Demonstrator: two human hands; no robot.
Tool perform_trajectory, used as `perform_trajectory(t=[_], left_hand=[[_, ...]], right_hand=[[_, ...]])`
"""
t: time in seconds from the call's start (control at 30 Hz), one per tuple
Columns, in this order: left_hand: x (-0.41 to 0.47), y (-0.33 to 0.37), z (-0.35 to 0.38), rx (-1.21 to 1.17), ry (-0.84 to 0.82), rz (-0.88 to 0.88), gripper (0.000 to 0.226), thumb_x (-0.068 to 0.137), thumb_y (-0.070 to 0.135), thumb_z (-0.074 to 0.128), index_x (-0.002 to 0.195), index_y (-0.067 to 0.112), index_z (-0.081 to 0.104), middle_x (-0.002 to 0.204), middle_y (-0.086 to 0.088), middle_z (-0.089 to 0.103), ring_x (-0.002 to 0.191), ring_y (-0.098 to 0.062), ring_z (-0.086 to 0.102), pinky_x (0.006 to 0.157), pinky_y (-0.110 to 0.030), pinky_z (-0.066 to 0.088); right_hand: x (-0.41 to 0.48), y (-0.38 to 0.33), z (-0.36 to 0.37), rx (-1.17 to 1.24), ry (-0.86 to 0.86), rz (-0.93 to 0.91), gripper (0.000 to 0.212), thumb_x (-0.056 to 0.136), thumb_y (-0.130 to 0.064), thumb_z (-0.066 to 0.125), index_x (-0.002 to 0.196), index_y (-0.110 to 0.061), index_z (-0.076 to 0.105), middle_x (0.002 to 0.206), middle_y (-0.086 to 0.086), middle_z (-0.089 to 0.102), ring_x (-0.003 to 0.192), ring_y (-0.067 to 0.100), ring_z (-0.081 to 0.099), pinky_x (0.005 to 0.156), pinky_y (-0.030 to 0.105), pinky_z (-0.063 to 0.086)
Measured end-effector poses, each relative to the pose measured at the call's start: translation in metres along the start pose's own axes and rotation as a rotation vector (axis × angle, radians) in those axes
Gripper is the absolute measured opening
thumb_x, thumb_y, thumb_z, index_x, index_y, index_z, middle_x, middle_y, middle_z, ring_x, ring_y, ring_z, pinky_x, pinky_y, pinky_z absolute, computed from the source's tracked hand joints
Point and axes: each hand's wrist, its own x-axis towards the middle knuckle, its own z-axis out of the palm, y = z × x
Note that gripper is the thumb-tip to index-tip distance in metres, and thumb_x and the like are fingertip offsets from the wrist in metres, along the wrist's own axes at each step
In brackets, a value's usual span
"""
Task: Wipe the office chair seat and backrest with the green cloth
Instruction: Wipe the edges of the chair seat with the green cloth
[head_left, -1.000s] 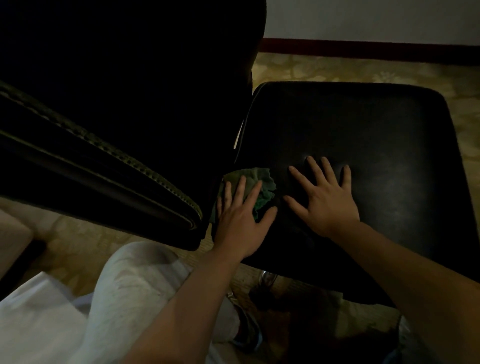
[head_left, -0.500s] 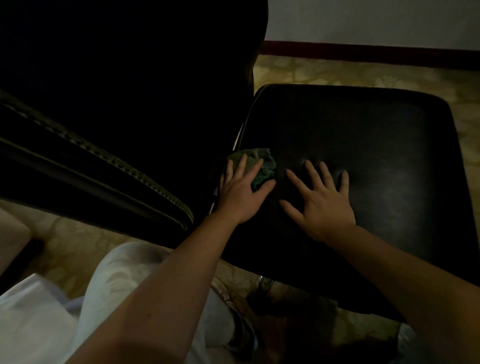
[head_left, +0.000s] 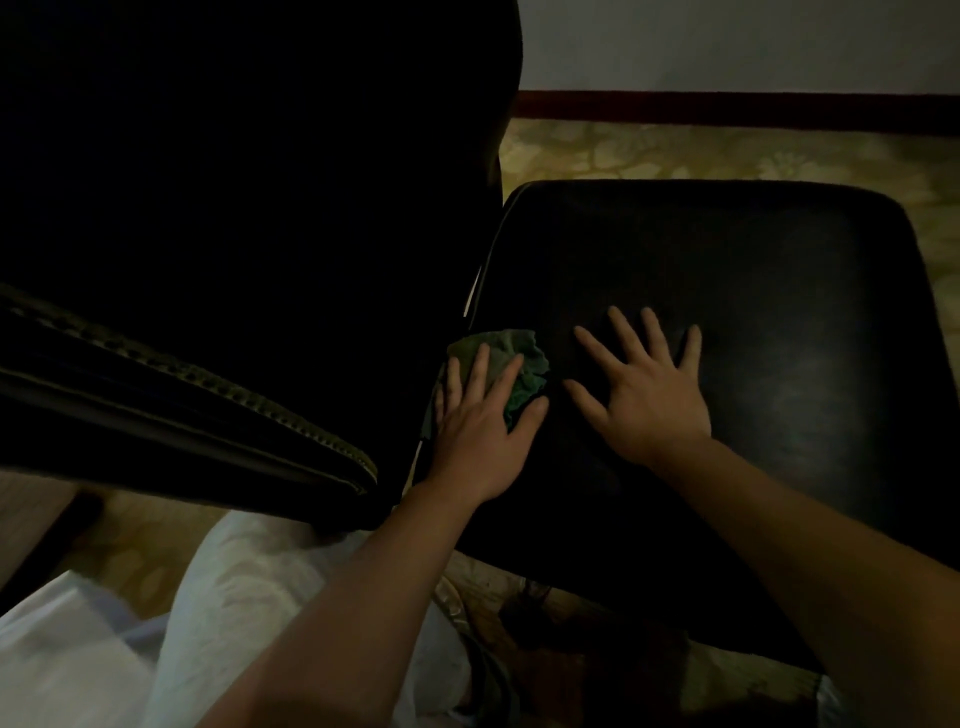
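Wiping of the seat, in progress. We see the left hand (head_left: 478, 431) pressing the crumpled green cloth (head_left: 511, 343) with flat fingers onto the black padded seat (head_left: 727, 270) of the office chair, at the edge nearest the dark, stitched backrest (head_left: 234, 208). The right hand (head_left: 644, 400) has its fingers spread, holds nothing, and braces on the seat just beside the cloth. We judge the seat only partly wiped. In this dim light the backrest appears not yet wiped.
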Motion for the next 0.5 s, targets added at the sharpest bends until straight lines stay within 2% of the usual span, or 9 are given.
perform_trajectory(t=[0.27,0.5], left_hand=[[0.036,0.015,-0.015,-0.025,-0.045,-0.061,0.065,0.100,0.068,0.028,0.158,0.048,0.007,0.170,0.007,-0.011,0.155,-0.025,-0.017,0.126,-0.046,-0.005],[0.029,0.016,-0.011,-0.036,0.006,-0.075,0.067,0.098,0.070,0.030,0.158,0.045,0.015,0.170,0.009,-0.006,0.156,-0.021,-0.014,0.126,-0.042,-0.002]], right_hand=[[0.002,0.000,0.002,0.007,0.019,-0.003,0.070,0.092,-0.076,0.011,0.154,-0.045,0.004,0.166,-0.002,0.000,0.152,0.030,-0.004,0.113,0.066,-0.007],[0.002,-0.002,0.000,0.013,0.003,0.003,0.071,0.091,-0.075,0.010,0.155,-0.044,0.005,0.166,-0.001,0.001,0.152,0.031,-0.004,0.113,0.066,-0.007]])
